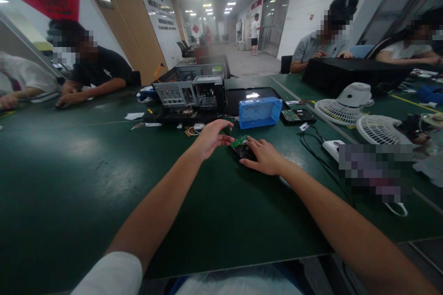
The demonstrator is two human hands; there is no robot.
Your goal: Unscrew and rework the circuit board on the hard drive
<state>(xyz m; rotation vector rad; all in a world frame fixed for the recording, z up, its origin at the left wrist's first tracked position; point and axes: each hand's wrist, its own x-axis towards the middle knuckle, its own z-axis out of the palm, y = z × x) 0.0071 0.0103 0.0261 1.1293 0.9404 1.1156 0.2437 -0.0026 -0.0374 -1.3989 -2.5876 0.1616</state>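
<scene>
- My right hand (265,156) lies open and flat, pressing the black drive (244,151) onto the table (104,170).
- My left hand (211,138), half open, fingertips at the drive's green circuit board (239,141).
- Board not yet lifted off.

The one camera is sitting on the person's head, looking forward and down over the green counter (86,170), close above both outstretched arms.
</scene>
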